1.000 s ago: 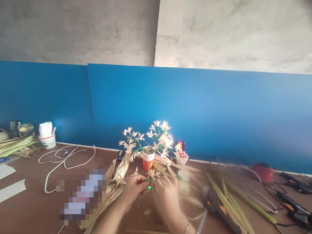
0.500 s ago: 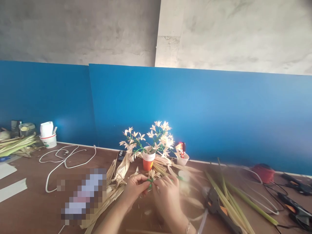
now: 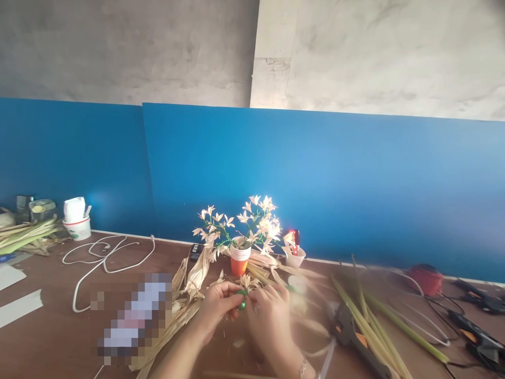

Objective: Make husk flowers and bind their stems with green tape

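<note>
My left hand pinches a green stem piece between thumb and fingertips. From the top of this piece spreads a pale husk flower. My right hand meets it from the other side, its fingertips closed at the base of the flower. The exact grip there is partly hidden behind the fingers. Just beyond both hands stands an orange and white paper cup, holding green stems with many pale husk flowers.
Dry corn husks lie left of the hands. On the right are a black glue gun, long green leaf strips and a red round object. A white cable and a blurred-out patch are at left; a blue partition stands behind.
Both hands stay nearly in place at the flower. More of the green piece shows below my left fingertips now.
</note>
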A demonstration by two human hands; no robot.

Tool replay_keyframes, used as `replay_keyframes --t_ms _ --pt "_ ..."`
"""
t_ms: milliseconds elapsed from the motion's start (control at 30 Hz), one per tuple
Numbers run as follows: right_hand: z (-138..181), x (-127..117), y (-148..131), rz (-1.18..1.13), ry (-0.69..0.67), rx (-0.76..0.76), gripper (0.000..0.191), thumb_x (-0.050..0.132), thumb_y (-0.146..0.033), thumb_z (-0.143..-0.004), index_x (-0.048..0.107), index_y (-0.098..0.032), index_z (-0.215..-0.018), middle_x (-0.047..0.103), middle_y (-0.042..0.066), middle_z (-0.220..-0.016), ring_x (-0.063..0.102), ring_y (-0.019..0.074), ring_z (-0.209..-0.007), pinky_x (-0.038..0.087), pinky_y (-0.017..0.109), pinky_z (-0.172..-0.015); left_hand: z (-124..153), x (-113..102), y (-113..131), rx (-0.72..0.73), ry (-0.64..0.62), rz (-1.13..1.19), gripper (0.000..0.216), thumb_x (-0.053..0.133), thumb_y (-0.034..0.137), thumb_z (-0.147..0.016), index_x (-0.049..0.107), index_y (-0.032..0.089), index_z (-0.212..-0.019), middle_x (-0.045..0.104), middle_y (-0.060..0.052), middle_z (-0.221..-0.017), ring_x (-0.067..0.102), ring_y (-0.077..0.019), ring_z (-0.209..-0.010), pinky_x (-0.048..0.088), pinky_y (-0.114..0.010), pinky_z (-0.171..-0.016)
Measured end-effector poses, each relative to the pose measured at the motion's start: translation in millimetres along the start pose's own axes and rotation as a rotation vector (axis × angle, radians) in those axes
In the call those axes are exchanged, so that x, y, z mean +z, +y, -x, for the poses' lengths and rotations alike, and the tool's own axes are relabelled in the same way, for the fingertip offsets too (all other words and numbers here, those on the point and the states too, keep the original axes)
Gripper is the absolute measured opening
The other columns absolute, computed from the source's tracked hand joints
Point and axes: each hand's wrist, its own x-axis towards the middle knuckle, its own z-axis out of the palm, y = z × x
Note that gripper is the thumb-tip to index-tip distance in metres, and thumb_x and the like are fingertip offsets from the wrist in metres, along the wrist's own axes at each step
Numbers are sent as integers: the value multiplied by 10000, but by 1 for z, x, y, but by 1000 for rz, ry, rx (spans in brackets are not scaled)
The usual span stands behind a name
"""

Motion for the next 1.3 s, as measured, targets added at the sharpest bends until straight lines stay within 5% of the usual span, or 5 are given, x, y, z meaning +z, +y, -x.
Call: replay_keyframes --t_ms 800,1300 --pt "0 -2 -2 -116 -44 49 174 576 -132 -785 598 -218 -635 630 -33 -605 553 149 -629 286 315 -775 2 1 2 93 18 7 244 747 365 -646 664 137 -672 589 17 -573 488 -86 -456 377 -213 -475" --pt "-1 -3 -2 -70 30 14 205 523 -114 -788 540 -200 -603 588 -30 -574 512 155 -614 275 315 -759 2 7 -1 -55 12 202 284 805 348 -568 696 125 -706 599 19 -569 455 -49 -411 295 -178 -408"
